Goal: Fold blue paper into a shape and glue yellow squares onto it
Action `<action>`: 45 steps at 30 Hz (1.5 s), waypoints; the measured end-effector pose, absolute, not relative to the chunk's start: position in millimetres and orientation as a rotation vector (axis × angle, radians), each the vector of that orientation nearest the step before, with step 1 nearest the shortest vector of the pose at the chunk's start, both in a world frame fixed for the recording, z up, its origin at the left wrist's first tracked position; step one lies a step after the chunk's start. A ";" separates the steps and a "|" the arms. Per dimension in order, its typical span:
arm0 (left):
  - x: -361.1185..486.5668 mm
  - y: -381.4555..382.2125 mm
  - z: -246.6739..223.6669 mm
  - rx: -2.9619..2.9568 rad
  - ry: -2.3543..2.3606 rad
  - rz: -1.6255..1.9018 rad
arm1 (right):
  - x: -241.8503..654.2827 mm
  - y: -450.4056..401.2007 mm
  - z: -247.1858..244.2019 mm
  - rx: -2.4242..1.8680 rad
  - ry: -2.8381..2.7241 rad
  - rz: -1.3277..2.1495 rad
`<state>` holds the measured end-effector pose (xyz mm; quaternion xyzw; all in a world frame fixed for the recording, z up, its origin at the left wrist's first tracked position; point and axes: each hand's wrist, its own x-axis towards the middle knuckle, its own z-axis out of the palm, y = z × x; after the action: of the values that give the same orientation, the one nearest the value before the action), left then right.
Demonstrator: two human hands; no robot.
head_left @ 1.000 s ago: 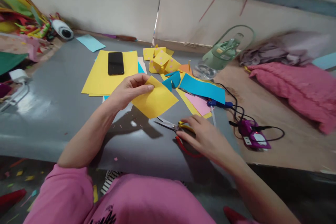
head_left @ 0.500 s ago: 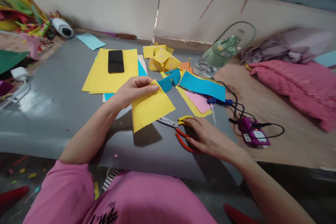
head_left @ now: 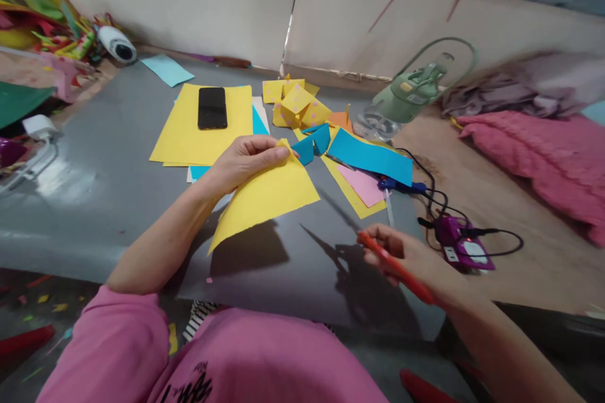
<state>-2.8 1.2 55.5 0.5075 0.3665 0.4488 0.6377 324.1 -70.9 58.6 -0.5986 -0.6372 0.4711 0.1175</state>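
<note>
Thumb and fingers of my left hand (head_left: 255, 158) pinch the top edge of a sheet of yellow paper (head_left: 267, 195), which hangs tilted above the grey table. My right hand (head_left: 401, 255) is closed round the scissors (head_left: 394, 264), whose red handle faces up and whose blades point up and left toward the paper without touching it. The blades are blurred by motion. Behind the held paper lie a folded blue paper piece (head_left: 314, 141), a blue paper strip (head_left: 371, 156) and a folded yellow dotted paper shape (head_left: 300, 104).
A black phone (head_left: 212, 108) rests on yellow sheets (head_left: 177, 138) at the back left. Back right stands a green-lidded bottle (head_left: 401, 97). A blue glue gun (head_left: 401, 186) and its cable lie near a purple power socket (head_left: 463, 245). Pink cloth (head_left: 534, 145) is at the right.
My right hand has lifted the scissors off the table and moved right and down, turning them. The yellow paper's lower left corner has swung out to the left in my left hand.
</note>
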 end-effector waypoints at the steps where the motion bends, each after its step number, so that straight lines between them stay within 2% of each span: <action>1: -1.8 0.9 54.4 1.183 0.810 1.022 | 319.4 -71.6 58.0 -1.644 -1.672 1.512; 5: 4.0 -0.9 50.4 1.302 0.781 1.013 | 277.2 -68.7 63.6 -1.237 -1.202 1.657; 10: 9.0 -2.7 53.3 1.390 0.830 0.936 | 232.9 -60.0 73.1 -1.075 -1.132 1.759; 21: 8.8 -4.0 61.4 1.479 0.814 0.785 | 231.4 -52.2 60.8 -1.209 -1.421 1.482; 36: 4.5 -4.6 58.7 1.563 0.984 0.798 | 219.1 -51.1 47.3 -1.213 -1.353 1.324; 40: -13.9 -0.2 66.7 1.482 1.128 0.915 | 233.7 -51.3 50.1 -1.329 -1.407 1.341; 45: -23.3 0.8 74.2 1.417 1.133 0.864 | 283.9 -51.6 57.6 -1.602 -1.667 1.496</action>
<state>-23.3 0.8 74.2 0.5953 0.4760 0.3629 0.5360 283.9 -51.6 57.6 -0.5708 -0.5940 0.5331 0.1927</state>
